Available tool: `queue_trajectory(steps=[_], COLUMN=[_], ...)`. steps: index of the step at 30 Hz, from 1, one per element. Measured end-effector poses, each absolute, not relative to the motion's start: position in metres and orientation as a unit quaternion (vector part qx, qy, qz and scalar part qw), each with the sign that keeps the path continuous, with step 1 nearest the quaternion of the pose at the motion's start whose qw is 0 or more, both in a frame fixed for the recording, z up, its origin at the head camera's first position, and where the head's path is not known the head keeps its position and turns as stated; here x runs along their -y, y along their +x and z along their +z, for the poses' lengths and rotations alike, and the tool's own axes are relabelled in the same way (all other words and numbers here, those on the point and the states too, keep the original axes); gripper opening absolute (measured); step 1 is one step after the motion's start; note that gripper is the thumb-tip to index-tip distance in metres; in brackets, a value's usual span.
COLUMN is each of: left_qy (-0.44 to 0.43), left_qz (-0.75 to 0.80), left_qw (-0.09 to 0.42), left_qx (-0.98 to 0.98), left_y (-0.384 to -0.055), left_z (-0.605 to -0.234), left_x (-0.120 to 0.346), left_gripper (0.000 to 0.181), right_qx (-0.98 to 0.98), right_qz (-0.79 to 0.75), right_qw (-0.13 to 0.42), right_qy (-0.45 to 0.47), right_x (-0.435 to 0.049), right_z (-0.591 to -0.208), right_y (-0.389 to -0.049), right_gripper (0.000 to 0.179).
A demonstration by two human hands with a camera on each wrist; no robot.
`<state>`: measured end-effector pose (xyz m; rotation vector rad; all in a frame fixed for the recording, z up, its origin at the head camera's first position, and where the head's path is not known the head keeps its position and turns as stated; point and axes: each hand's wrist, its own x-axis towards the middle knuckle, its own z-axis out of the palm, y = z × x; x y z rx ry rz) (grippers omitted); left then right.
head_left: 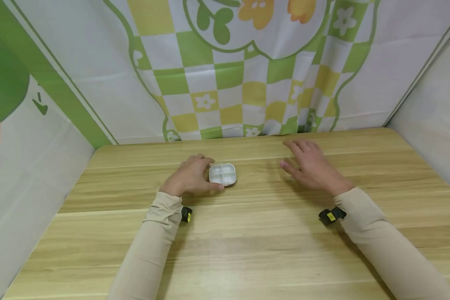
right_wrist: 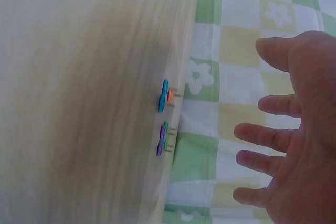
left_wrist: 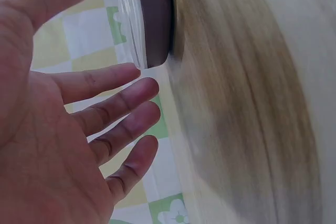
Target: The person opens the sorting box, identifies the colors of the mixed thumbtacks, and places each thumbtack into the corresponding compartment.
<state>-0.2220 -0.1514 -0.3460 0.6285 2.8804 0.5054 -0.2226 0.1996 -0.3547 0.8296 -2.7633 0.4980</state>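
A small rounded case point(head_left: 223, 174) lies on the table, with a pale see-through lid, four compartments and a dark base. My left hand point(head_left: 193, 175) spans its left side, the thumb at the near edge and the index finger by the far left corner. The left wrist view shows the left fingers point(left_wrist: 128, 100) spread and fairly straight, the index fingertip at the case's corner. My right hand point(head_left: 313, 168) hovers over the table to the right, fingers extended, holding nothing. Beneath it are small coloured studs with thin pins, a blue one point(right_wrist: 163, 97) and a purple one point(right_wrist: 160, 141) among them.
A pale wooden table point(head_left: 225, 246) spreads under both arms. Along its back edge hangs a checkered green, yellow and white curtain point(head_left: 228, 75). White fabric walls stand at the left and right. Each wrist wears a black strap.
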Motion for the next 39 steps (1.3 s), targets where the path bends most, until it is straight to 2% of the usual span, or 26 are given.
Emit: queue_trajectory(steps=[11, 25, 39], left_qy=[0.207, 0.235, 0.278], left_qz=[0.174, 0.172, 0.161], left_qw=[0.086, 0.071, 0.072], left_qx=[-0.959, -0.954, -0.944], left_y=[-0.219, -0.216, -0.21], left_z=[-0.346, -0.346, -0.346], left_x=[0.15, 0.138, 0.115], left_gripper=[0.074, 0.074, 0.073], right_qx=[0.932, 0.92, 0.918], right_qz=[0.176, 0.158, 0.169], right_qw=[0.094, 0.093, 0.053], right_qy=[0.302, 0.345, 0.354], right_x=[-0.187, -0.169, -0.155], right_z=[-0.354, -0.359, -0.359], right_y=[-0.217, -0.208, -0.199], right_gripper=[0.061, 0.061, 0.064])
